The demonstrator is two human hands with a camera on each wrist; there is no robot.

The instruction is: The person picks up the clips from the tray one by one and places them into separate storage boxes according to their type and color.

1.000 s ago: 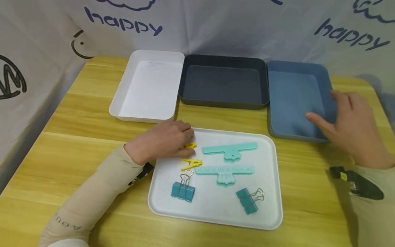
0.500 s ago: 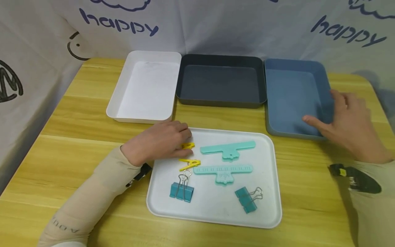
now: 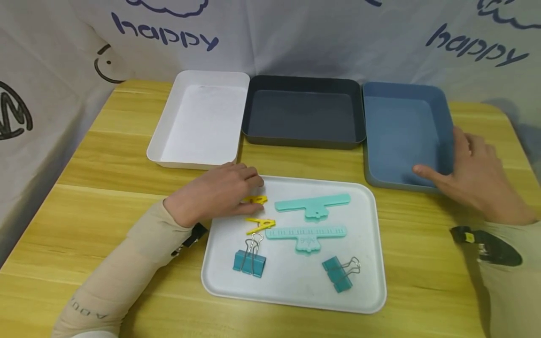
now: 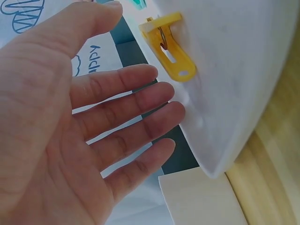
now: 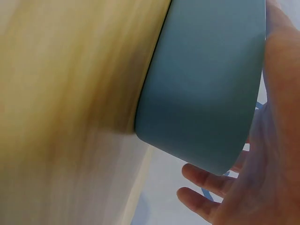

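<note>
My left hand [image 3: 221, 192] hovers over the far left corner of the white serving tray [image 3: 291, 293], palm down, fingers loose. One yellow clothespin [image 3: 258, 199] is partly hidden under it; in the left wrist view this clothespin [image 4: 171, 51] lies just beyond the extended fingers. A second yellow clothespin [image 3: 261, 225] sits nearer me. Two mint bag clips [image 3: 313, 205] and two teal binder clips [image 3: 250, 262] share the tray. My right hand [image 3: 483, 180] is at the right side of the blue tray [image 3: 401, 131], thumb over its inside, fingers extended along its outer wall.
Side by side along the back of the wooden table [image 3: 105, 206] stand a white deep tray [image 3: 198, 122], a dark grey tray [image 3: 304, 112] and the blue one. Behind them hangs a white cloth [image 3: 296, 37] printed with "happy".
My right hand has shifted slightly left against the side of the blue tray. The left hand has hardly moved, and the clips lie as before. The head view has tilted a little.
</note>
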